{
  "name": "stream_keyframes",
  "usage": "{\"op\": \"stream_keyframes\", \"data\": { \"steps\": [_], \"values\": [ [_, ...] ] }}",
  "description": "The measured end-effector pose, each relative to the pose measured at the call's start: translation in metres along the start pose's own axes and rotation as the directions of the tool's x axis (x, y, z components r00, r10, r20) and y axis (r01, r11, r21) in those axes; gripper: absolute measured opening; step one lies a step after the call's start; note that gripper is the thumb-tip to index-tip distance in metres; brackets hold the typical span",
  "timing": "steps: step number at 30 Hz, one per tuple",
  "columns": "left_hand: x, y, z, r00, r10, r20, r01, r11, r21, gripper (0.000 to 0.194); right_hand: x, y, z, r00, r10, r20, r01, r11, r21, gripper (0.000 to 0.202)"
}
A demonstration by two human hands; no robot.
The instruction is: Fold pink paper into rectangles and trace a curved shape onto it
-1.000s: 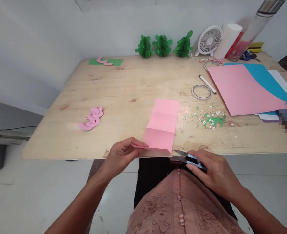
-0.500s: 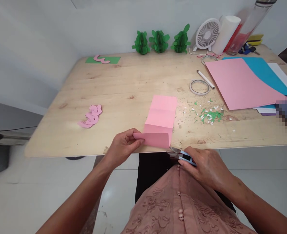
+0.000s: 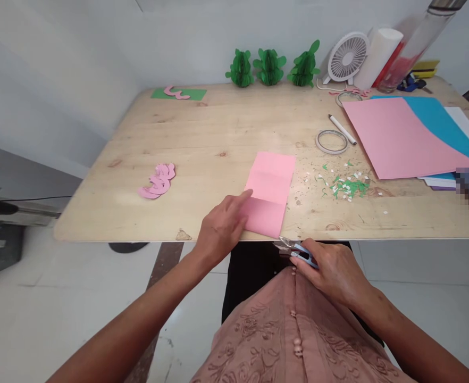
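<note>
A creased strip of pink paper (image 3: 271, 178) lies near the table's front edge. Its lower part shows a darker panel below a fold line. My left hand (image 3: 223, 226) rests on the paper's left edge, index finger and thumb stretched apart over the darker panel. At the paper's lower right corner, just past the table edge, my right hand (image 3: 334, 268) is closed round light blue thread snips (image 3: 304, 255). The snips' blades are parted and point left, with one tip close to the corner.
Pink wavy cut-outs (image 3: 158, 182) lie at left. Green and white scraps (image 3: 350, 186), a tape roll (image 3: 332, 142), a white pen (image 3: 342, 129) and coloured sheets (image 3: 402, 141) are at right. Green paper figures (image 3: 270, 68) and a fan (image 3: 348, 57) stand at the back.
My left hand has let go of the lifted lower flap, which now lies flat, and has moved up and right onto the paper. My right hand still holds the snips near the corner.
</note>
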State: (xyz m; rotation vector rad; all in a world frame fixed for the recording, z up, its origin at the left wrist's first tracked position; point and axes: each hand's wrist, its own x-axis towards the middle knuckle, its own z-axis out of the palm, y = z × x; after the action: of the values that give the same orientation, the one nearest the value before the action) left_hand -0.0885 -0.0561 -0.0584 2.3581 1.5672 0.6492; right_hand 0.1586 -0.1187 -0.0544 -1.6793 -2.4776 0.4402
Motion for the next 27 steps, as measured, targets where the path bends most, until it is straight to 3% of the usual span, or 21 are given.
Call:
{"op": "stream_keyframes", "data": {
  "steps": [4,9,12,21,24,27],
  "values": [
    [-0.001,-0.004,0.006,0.969,0.245,-0.023,-0.234,0.945,0.229,0.038,0.0,0.001,0.001,1.0,0.001,0.005,-0.001,1.0,0.01,0.026],
    [0.005,-0.009,0.005,0.884,0.426,0.191,-0.464,0.846,0.263,0.035,0.001,0.0,0.0,1.0,-0.006,-0.013,0.006,1.0,0.004,0.026],
    [0.009,-0.007,0.006,0.877,0.419,0.237,-0.465,0.864,0.194,0.03,0.001,0.0,0.0,1.0,-0.015,-0.019,0.015,1.0,0.004,0.025],
    [0.017,0.004,0.015,0.907,0.301,0.294,-0.36,0.916,0.175,0.049,0.002,0.001,0.002,0.998,-0.043,-0.045,0.043,0.999,-0.012,0.027],
    [0.023,0.005,0.012,0.88,0.344,0.328,-0.414,0.895,0.17,0.048,0.002,0.0,0.003,0.997,-0.053,-0.054,0.052,0.998,-0.021,0.027],
    [0.029,0.006,0.011,0.816,0.419,0.398,-0.496,0.862,0.109,0.047,0.003,-0.001,0.003,0.997,-0.056,-0.059,0.053,0.998,-0.04,0.029]
  ]
}}
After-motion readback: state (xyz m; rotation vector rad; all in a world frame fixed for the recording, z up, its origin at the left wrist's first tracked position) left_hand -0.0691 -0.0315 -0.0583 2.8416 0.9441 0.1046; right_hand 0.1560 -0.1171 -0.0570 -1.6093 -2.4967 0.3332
